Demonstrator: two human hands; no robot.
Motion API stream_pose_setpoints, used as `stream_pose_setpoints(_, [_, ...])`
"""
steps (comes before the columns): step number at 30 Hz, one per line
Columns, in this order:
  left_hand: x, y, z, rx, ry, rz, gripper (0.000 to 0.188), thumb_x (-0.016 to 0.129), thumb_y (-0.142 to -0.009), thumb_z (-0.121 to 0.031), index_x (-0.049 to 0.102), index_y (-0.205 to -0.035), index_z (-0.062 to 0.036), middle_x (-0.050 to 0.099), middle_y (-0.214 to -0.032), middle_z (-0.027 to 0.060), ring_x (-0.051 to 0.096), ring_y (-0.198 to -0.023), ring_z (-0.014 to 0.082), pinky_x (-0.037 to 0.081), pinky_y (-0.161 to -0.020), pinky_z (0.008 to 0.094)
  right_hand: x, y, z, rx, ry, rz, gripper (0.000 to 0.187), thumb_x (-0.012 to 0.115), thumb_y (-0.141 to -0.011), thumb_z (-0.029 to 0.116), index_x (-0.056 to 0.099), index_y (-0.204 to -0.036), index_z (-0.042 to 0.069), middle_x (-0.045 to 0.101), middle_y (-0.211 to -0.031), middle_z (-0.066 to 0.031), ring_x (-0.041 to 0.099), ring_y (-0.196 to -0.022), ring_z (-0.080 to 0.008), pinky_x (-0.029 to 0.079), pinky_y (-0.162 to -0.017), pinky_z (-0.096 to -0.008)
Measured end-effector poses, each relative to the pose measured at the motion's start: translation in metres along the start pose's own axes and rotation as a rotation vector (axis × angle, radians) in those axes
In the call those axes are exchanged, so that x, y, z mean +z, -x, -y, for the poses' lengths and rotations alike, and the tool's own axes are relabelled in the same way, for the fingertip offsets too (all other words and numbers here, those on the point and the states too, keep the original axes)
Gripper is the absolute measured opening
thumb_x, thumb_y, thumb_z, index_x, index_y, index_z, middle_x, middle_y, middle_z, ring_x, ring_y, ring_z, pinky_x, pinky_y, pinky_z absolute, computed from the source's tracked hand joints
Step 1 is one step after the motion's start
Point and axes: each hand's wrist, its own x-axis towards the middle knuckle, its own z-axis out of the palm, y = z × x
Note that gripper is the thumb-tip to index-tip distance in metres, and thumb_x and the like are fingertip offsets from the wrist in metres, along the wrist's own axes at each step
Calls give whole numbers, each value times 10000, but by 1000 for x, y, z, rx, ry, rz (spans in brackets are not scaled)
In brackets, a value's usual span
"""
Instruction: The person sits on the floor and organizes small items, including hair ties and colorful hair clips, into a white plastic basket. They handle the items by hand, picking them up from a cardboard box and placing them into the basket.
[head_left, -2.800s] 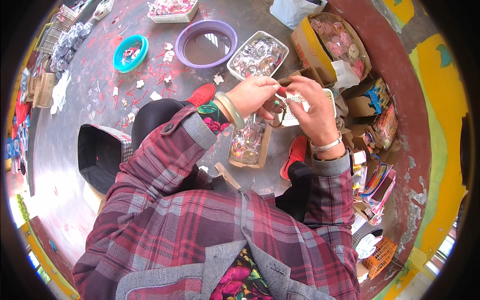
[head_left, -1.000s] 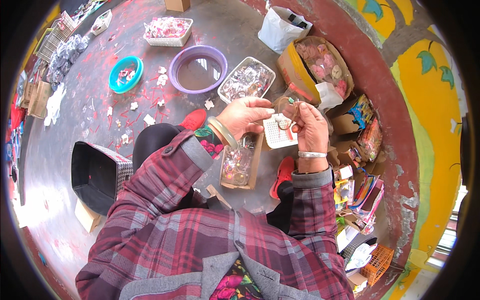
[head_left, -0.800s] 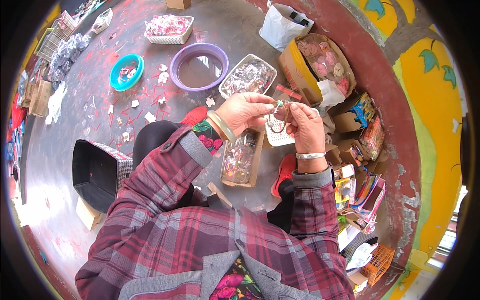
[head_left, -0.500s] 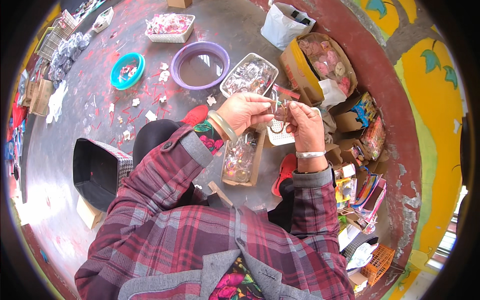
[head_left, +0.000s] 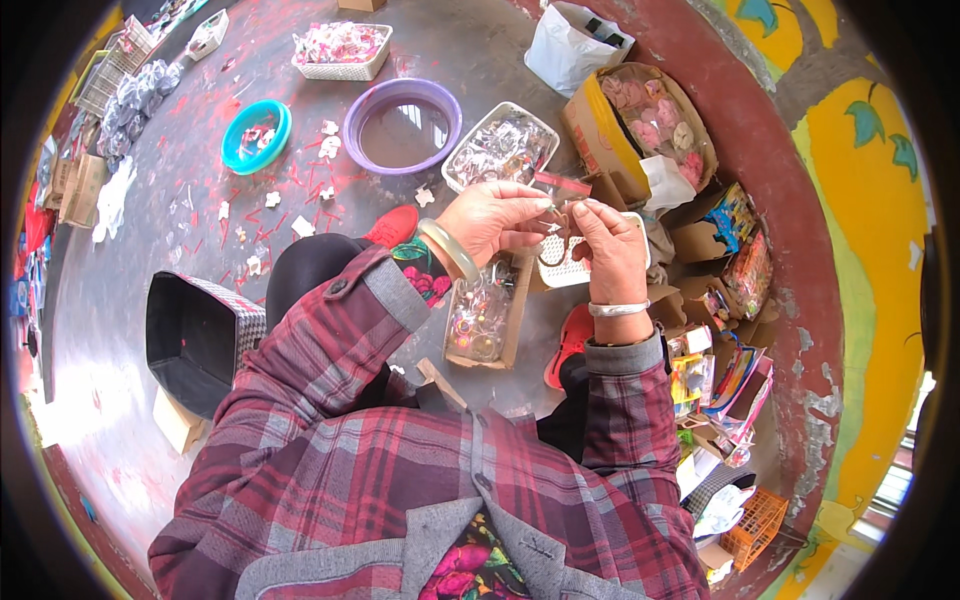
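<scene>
My left hand (head_left: 488, 220) is closed in a pinch, its fingertips just left of the right hand's. Between the two hands hangs a thin brown loop (head_left: 545, 258), like a hair tie, with a small greenish bit near the fingertips. My right hand (head_left: 612, 250) pinches at the other side of it, over a white perforated basket (head_left: 567, 262). The fingers partly hide the loop, and its fine details are too small to tell. Below the left hand, a cardboard box (head_left: 512, 320) holds small items in clear wrapping.
Ahead are a white basket of wrapped items (head_left: 520, 115), a purple basin (head_left: 352, 135) with water and a teal bowl (head_left: 229, 148). A carton with pink pieces (head_left: 590, 125) stands right, above several filled boxes along the wall. A black-lined bin (head_left: 185, 340) lies left.
The fingertips of both hands have shifted slightly, and the brown loop hangs lower and more to the left. The clear wrapping seen between the fingers before is less visible now.
</scene>
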Motion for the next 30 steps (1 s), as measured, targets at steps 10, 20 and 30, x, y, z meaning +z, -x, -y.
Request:
stream_pose_setpoints(10, [-3, -1, 2, 76, 81, 20, 202, 529, -869, -102, 581, -1009, 34, 604, -989, 101, 595, -876, 131, 506, -740, 198, 4, 2, 0, -3, -79, 11, 151, 577, -844, 158, 655, -878, 34, 636, -771, -14, 556, -660, -53, 398, -512, -175])
stream_pose_setpoints(20, [-3, -3, 6, 121, 72, 24, 197, 538, -859, -78, 580, -1007, 44, 602, -1000, 103, 587, -908, 146, 495, -806, 232, 4, 1, -3, 16, -25, 33, 160, 581, -841, 162, 644, -900, 26, 649, -798, -22, 571, -695, -55, 401, -523, -174])
stream_pose_setpoints(30, [-6, -2, 4, 98, 26, -60, 196, 546, -856, -87, 591, -1013, 21, 613, -963, 78, 592, -849, 122, 512, -716, 207, 6, 2, 0, 16, -25, 65, 159, 591, -834, 165, 641, -885, 23, 657, -812, -28, 577, -700, -59, 389, -537, -175])
